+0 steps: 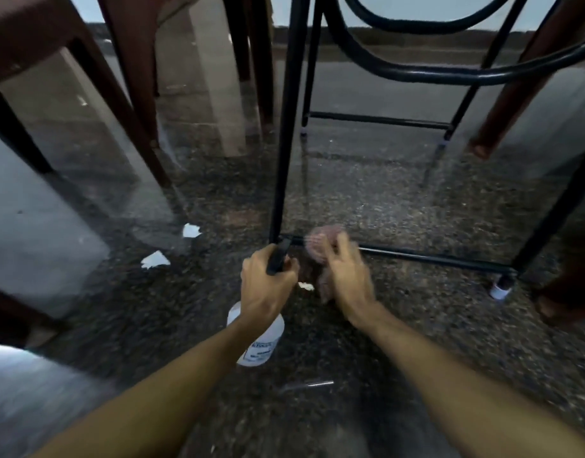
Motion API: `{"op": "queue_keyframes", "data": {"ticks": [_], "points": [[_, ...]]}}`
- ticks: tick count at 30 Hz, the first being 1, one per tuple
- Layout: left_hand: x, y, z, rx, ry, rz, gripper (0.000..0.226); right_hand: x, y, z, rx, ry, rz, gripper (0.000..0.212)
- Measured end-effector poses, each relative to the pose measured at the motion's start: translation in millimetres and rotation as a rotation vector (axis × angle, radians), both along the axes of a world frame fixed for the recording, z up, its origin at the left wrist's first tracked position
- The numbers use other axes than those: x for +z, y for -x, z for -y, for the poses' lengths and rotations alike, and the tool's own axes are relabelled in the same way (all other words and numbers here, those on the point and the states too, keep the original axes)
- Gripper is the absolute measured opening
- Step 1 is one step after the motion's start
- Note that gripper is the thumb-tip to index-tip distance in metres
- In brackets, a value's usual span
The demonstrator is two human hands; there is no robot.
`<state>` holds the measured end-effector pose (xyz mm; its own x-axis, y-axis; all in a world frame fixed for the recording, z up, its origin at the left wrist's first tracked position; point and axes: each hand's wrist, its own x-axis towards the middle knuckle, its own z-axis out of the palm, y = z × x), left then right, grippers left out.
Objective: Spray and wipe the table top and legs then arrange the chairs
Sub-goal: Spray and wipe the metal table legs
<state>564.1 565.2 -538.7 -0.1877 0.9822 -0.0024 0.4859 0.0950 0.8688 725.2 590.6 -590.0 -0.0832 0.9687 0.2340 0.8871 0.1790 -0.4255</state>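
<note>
Gripping spray bottle (261, 342): left hand (266, 285); right hand (347, 276) (blurred) seemingly clutches cloth (321, 241) at crossbar (433, 257).

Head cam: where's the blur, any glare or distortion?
Head view: right hand and pink cloth motion-smeared at the crossbar; left hand and spray bottle sharper; edges streaked, chair legs splayed by the wide lens; pale glare on the floor, left.

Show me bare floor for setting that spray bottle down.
Open speckled floor lies right of the right hand, in front of the black crossbar. Crowded leftward: white paper scraps and brown chair legs beyond the left hand holding the clear spray bottle.
</note>
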Motion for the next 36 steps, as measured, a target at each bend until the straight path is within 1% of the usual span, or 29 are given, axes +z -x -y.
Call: {"op": "queue_keyframes", "data": {"ticks": [2,3,7,10,12,15,16,18,20,22,23,25,27,29,31,32,33,36], "points": [[-1,17,2,0.027,-0.001,-0.01,0.026,4,45,-17,0.178,0.016,0.031,0.048],[-1,25,2,0.036,-0.006,0.001,0.023,4,57,-23,0.204,0.009,0.047,0.046],[-1,51,-1,0.103,-0.018,0.041,0.028,6,55,-25,0.139,-0.061,0.033,0.041],[-4,62,-7,0.116,-0.026,0.033,0.03,14,70,-38,0.091,-0.214,-0.046,0.047],[-1,68,-11,0.126,-0.035,0.024,0.028,15,81,-44,0.124,-0.268,-0.017,0.054],[5,75,-14,0.135,-0.063,0.05,0.032,5,76,-32,0.159,-0.166,0.141,0.05],[8,75,-14,0.131,-0.071,0.059,0.031,2,71,-28,0.151,-0.142,0.149,0.051],[17,72,-16,0.116,-0.091,0.068,0.027,12,64,-30,0.118,-0.124,0.069,0.052],[33,69,-19,0.093,-0.118,0.089,0.025,40,63,-36,0.084,-0.238,-0.045,0.05],[52,66,-24,0.079,-0.163,0.127,0.024,81,64,-47,0.079,-0.458,-0.128,0.048],[64,65,-28,0.072,-0.195,0.132,0.025,106,65,-54,0.082,-0.575,-0.138,0.046],[86,64,-33,0.068,-0.253,0.143,0.024,149,66,-73,0.089,-0.717,-0.125,0.044],[107,63,-37,0.073,-0.298,0.16,0.025,170,64,-86,0.082,-0.726,-0.064,0.043],[126,63,-39,0.072,-0.33,0.16,0.026,166,56,-81,0.12,-0.621,0.08,0.045],[142,60,-37,0.063,-0.335,0.169,0.025,166,44,-64,0.194,-0.521,0.147,0.05],[149,59,-36,0.057,-0.335,0.177,0.026,176,39,-59,0.207,-0.537,0.144,0.05],[157,58,-36,0.05,-0.345,0.188,0.026,196,37,-59,0.198,-0.599,0.132,0.048],[176,53,-40,0.035,-0.371,0.197,0.028,267,47,-80,0.165,-0.862,0.095,0.044]]}}
